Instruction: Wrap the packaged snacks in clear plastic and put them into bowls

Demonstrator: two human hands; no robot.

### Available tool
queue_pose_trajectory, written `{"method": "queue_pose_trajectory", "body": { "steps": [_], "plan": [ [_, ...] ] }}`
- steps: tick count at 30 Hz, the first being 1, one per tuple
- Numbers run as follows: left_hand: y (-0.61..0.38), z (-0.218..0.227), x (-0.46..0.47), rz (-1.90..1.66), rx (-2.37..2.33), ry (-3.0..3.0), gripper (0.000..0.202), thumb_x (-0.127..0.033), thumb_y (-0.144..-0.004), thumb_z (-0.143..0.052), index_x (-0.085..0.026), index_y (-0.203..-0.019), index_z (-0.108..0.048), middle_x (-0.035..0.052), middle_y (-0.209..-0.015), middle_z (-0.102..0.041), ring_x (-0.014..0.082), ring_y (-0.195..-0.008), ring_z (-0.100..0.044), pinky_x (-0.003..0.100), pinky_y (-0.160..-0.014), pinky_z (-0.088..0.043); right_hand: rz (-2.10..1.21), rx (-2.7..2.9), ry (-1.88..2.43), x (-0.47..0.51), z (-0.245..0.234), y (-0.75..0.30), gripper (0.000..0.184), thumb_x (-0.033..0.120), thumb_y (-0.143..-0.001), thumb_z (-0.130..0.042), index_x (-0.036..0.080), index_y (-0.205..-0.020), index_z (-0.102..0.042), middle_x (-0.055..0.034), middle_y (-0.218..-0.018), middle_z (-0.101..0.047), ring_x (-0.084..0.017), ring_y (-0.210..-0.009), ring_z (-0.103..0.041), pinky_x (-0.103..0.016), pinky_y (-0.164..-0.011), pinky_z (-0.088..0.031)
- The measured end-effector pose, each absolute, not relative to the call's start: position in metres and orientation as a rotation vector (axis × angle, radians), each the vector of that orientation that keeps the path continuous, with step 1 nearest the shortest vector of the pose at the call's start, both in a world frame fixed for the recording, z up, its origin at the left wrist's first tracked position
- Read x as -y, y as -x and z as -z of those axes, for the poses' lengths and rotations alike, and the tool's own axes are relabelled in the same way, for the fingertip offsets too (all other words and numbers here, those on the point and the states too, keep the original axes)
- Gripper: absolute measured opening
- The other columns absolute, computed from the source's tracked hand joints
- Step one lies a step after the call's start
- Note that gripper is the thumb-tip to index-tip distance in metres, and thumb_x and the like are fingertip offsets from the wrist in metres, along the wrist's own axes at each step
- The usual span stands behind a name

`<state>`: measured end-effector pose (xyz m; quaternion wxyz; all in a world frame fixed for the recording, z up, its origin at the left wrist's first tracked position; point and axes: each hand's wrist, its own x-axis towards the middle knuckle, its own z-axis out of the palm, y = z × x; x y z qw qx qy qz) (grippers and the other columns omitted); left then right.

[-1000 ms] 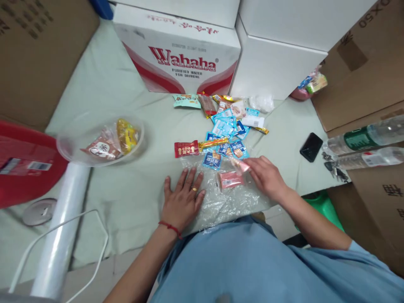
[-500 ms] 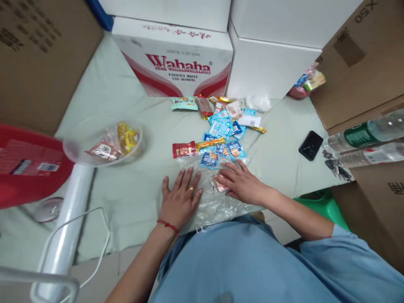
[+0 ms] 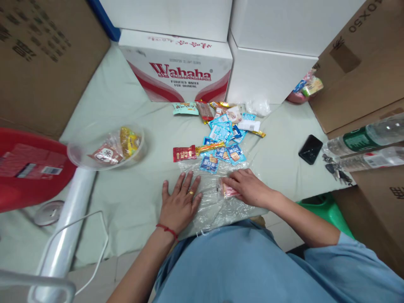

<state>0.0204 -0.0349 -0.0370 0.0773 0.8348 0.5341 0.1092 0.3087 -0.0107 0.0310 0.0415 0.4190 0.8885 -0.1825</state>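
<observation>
Flat on the pale green cloth, fingers spread, lies my left hand point(image 3: 179, 202), beside the left edge of a clear plastic bag point(image 3: 208, 210). My right hand point(image 3: 251, 187) is closed over a small pink snack packet point(image 3: 227, 190) that rests on the bag; the fingers cover its right part. Just beyond the hands are blue snack packets point(image 3: 208, 163), a red-wrapped bar point(image 3: 184, 153) and a yellow stick packet point(image 3: 210, 147). Farther back is a pile of light blue packets point(image 3: 220, 130), with a mint-green packet point(image 3: 185, 108) at its left.
A clear plastic bowl point(image 3: 74, 153) with packets stands at the left, near a red object point(image 3: 31, 168) and a white roll point(image 3: 67, 223). A Wahaba-style water carton point(image 3: 179, 71) stands behind. A black phone point(image 3: 311, 149), keys point(image 3: 337, 171) and plastic bottles point(image 3: 360, 141) lie at the right.
My right hand has gone from lying with fingers extended over the pink packet to curling round it, slightly farther right. My left hand stays in place. The view has shifted a little.
</observation>
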Motion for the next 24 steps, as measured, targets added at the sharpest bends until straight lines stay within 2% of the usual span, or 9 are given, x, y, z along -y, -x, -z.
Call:
{"method": "queue_pose_trajectory", "body": {
  "steps": [5, 9, 12, 15, 17, 21, 24],
  "plan": [
    [-0.021, 0.038, 0.035, -0.313, -1.618, -2.503, 0.055, -0.041, -0.106, -0.04, -0.032, -0.16, -0.042, 0.0079, -0.168, -0.037, 0.0311, -0.156, -0.037, 0.066, -0.128, 0.001, 0.632, -2.715, -1.419, 0.001, -0.048, -0.329, 0.06, 0.014, -0.091, -0.066, 0.019, -0.149, -0.051, -0.0162, -0.129, -0.063, -0.03, -0.116, -0.054, -0.042, -0.095, -0.039],
    [-0.021, 0.038, 0.035, -0.31, -1.617, -2.497, 0.055, -0.042, -0.106, -0.039, -0.032, -0.16, -0.041, 0.0076, -0.169, -0.036, 0.0309, -0.156, -0.035, 0.067, -0.127, 0.0, 0.612, -2.844, -1.412, -0.004, -0.047, -0.315, 0.062, 0.017, -0.093, -0.065, 0.019, -0.152, -0.048, -0.0169, -0.134, -0.061, -0.031, -0.119, -0.053, -0.044, -0.096, -0.039],
    [-0.021, 0.038, 0.035, -0.302, -1.62, -2.492, 0.055, -0.042, -0.106, -0.039, -0.033, -0.161, -0.04, 0.007, -0.169, -0.037, 0.0305, -0.156, -0.035, 0.066, -0.127, 0.001, 0.555, -2.903, -1.327, -0.005, -0.032, -0.295, 0.058, 0.028, -0.097, -0.067, 0.02, -0.151, -0.05, -0.0167, -0.135, -0.061, -0.031, -0.12, -0.052, -0.047, -0.101, -0.038],
    [-0.021, 0.038, 0.035, -0.298, -1.622, -2.498, 0.055, -0.042, -0.106, -0.039, -0.033, -0.161, -0.04, 0.0065, -0.169, -0.037, 0.0302, -0.156, -0.036, 0.066, -0.128, 0.001, 0.578, -2.951, -1.233, -0.004, -0.017, -0.287, 0.068, 0.049, -0.096, -0.069, 0.019, -0.153, -0.049, -0.0187, -0.143, -0.058, -0.034, -0.132, -0.047, -0.053, -0.112, -0.033],
    [-0.021, 0.037, 0.036, -0.297, -1.616, -2.505, 0.055, -0.041, -0.106, -0.04, -0.033, -0.16, -0.041, 0.0064, -0.169, -0.037, 0.0304, -0.156, -0.036, 0.065, -0.128, 0.002, 0.595, -2.982, -1.22, -0.003, -0.01, -0.29, 0.071, 0.055, -0.097, -0.065, 0.018, -0.155, -0.046, -0.0193, -0.148, -0.056, -0.034, -0.139, -0.042, -0.057, -0.119, -0.028],
    [-0.02, 0.036, 0.036, -0.32, -1.609, -2.507, 0.055, -0.039, -0.106, -0.041, -0.032, -0.161, -0.04, 0.0071, -0.168, -0.037, 0.031, -0.155, -0.037, 0.066, -0.128, 0.001, 0.518, -2.985, -1.272, 0.001, -0.007, -0.298, 0.058, 0.043, -0.102, -0.06, 0.02, -0.154, -0.05, -0.0176, -0.148, -0.058, -0.033, -0.143, -0.041, -0.061, -0.122, -0.023],
    [-0.019, 0.036, 0.036, -0.353, -1.593, -2.494, 0.056, -0.039, -0.106, -0.042, -0.033, -0.161, -0.038, 0.0078, -0.168, -0.038, 0.0315, -0.155, -0.038, 0.067, -0.127, 0.0, 0.457, -2.993, -1.274, 0.001, -0.007, -0.296, 0.054, 0.041, -0.102, -0.059, 0.019, -0.151, -0.053, -0.0175, -0.15, -0.057, -0.033, -0.145, -0.04, -0.062, -0.124, -0.02]
  ]
}}
